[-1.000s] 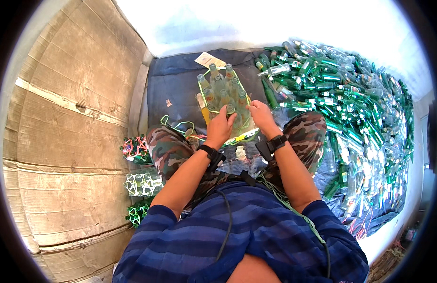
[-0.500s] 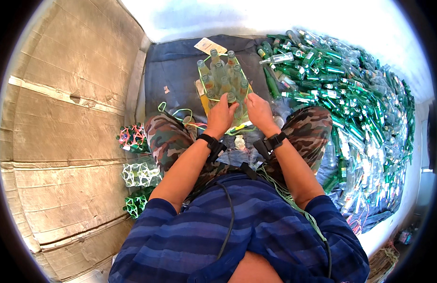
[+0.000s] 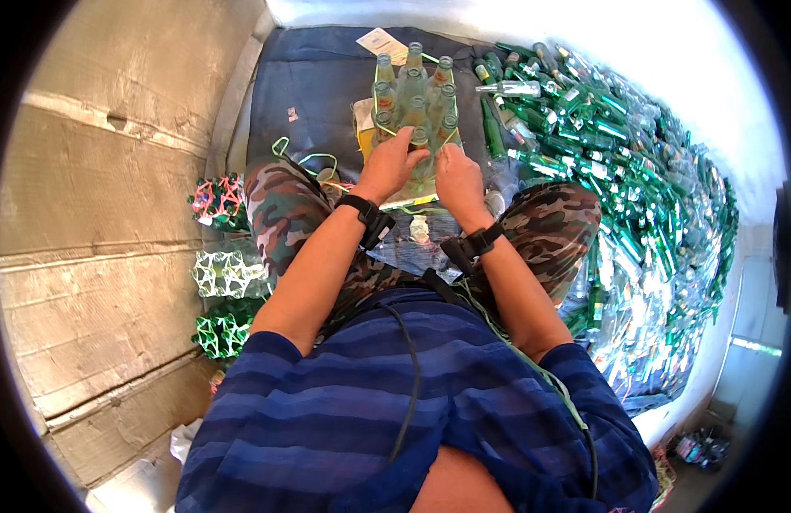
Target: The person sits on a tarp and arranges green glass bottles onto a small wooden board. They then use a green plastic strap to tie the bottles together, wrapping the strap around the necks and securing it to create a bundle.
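Plainly, the left hand (image 3: 390, 164) set its thumb and forefinger, slightly parted, against the nearest bottle (image 3: 419, 135) — clamped or not, I couldn't tell — the right hand (image 3: 458, 177) had fingertips bunched together beside it; beyond, more clear bottles (image 3: 414, 85) stood clustered.

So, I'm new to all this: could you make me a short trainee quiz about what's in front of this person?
1. True or false: the clear bottles grouped in front of the person are standing upright.
2. Pick one: the big loose pile of bottles is on the person's A) left, B) right.
3. Short answer: which part of the nearest clear bottle is the left hand at, its neck or its base?

Key:
1. True.
2. B.
3. Its neck, near the top.
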Available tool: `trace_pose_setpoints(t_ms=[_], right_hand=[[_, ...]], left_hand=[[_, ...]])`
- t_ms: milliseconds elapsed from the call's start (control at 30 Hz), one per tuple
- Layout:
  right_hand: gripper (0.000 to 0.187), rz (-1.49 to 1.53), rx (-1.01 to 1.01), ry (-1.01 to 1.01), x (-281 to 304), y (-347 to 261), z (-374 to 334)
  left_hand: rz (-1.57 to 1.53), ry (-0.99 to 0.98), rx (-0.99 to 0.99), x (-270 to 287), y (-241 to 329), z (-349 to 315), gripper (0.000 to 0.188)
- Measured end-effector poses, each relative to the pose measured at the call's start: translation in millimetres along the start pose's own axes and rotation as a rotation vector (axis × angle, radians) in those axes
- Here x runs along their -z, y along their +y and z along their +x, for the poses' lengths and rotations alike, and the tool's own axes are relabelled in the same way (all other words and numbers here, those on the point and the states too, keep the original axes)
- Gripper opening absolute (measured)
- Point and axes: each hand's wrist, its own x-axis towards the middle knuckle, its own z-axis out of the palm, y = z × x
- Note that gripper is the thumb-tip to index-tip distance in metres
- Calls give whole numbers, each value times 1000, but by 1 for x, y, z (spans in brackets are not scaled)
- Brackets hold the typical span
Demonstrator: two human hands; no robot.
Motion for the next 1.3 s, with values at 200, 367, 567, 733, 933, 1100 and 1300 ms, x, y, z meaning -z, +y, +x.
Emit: trace_pose_setpoints(t_ms=[200, 367, 567, 733, 933, 1100, 1300], right_hand=[[14, -132, -26, -20, 7, -17, -8], [13, -161, -55, -53, 12, -14, -8], [14, -160, 1, -63, 7, 0, -10], [17, -141, -59, -69, 13, -11, -8], [18, -168, -58, -90, 16, -9, -8], [13, -203, -24, -84, 18, -13, -7], [11, -281, 34, -97, 5, -15, -5]], left_hand=[[19, 102, -20, -3, 0, -6, 47], [96, 168, 12, 0, 14, -15, 54], [-27, 261, 19, -13, 6, -22, 49], [-102, 248, 61, -10, 6, -26, 46], [-164, 196, 183, -10, 8, -26, 37], [-153, 322, 54, -18, 4, -27, 36], [-155, 285, 74, -21, 4, -26, 39]])
